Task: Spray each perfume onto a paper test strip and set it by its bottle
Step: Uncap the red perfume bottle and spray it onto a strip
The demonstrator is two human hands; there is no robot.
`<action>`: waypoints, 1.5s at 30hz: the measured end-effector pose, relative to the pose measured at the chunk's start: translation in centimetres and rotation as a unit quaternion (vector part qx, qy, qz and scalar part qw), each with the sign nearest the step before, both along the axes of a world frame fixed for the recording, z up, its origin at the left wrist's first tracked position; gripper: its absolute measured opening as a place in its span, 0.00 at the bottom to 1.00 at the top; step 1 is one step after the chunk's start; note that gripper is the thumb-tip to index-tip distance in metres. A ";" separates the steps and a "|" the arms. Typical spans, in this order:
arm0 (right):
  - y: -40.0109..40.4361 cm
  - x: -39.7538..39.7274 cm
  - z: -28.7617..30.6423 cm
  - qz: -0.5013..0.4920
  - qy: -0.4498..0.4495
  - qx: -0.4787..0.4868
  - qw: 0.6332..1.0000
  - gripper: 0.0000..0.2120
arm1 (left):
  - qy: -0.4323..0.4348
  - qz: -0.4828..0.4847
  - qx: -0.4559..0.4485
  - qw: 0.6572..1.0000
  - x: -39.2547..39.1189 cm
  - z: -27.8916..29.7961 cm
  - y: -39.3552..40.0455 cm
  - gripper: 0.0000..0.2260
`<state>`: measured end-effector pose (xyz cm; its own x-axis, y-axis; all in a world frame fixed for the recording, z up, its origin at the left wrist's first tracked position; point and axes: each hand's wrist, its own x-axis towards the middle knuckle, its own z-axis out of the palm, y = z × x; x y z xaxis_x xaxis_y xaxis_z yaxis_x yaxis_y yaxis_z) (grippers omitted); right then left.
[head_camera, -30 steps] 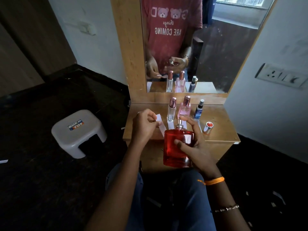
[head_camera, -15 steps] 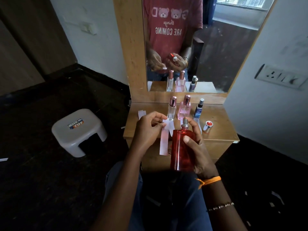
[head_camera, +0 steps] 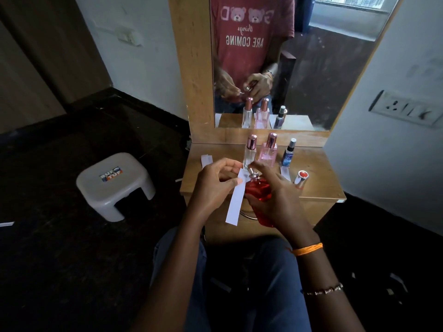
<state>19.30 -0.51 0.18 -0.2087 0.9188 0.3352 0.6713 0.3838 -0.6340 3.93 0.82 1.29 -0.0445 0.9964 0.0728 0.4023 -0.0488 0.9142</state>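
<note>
A: We log the left hand (head_camera: pixel 217 185) pinching a white paper test strip (head_camera: pixel 237 200) near its top end, thumb and fingers together on it; the rest hangs free below. The right hand (head_camera: pixel 275 200) wraps the red perfume bottle (head_camera: pixel 260 192), held over the lap in front of the bench (head_camera: pixel 318 185), with the forefinger lying over the silver spray head (head_camera: pixel 253 174), which sits just beside the strip's top.

B: Handling?

A: We judge the strip light and floppy, so it is best pinched well clear of the end that takes the spray. The glass bottle looks heavy and probably slick, so a full wrap round the body suits it, one finger free for the pump.

B: Counts?

A: Four bottles in all: the red one in hand, and on the bench a clear bottle (head_camera: pixel 249 152), a pink bottle (head_camera: pixel 268 152) and a small blue spray bottle (head_camera: pixel 287 153). One red-topped cap (head_camera: pixel 300 179) lies near the right edge. For strips we count one in hand, one by the blue bottle (head_camera: pixel 285 172), and one at the bench's left edge (head_camera: pixel 206 160); others may be hidden behind the hands.
</note>
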 end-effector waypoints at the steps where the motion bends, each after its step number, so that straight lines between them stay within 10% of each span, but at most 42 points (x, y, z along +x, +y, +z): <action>1: 0.0 -0.1 0.1 0.000 -0.013 0.003 1.000 0.33 | 0.000 0.000 0.002 1.000 0.0 0.0 0.0 0.11; 18: -0.3 -0.1 0.4 0.021 0.091 -0.069 0.993 0.34 | -0.037 0.014 0.011 0.999 -0.1 0.5 -0.7 0.12; 26: -0.5 1.5 -1.3 0.098 0.414 -0.189 0.885 0.32 | -0.116 0.055 0.007 0.992 -0.8 1.1 -1.1 0.11; 40: -1.3 0.6 -2.3 0.211 0.619 -0.290 0.699 0.37 | -0.120 0.046 -0.020 0.991 0.0 2.0 -1.2 0.11; 45: -1.7 0.0 -2.1 0.138 0.646 -0.318 0.680 0.65 | -0.114 0.048 -0.029 0.992 -0.1 2.0 -1.2 0.11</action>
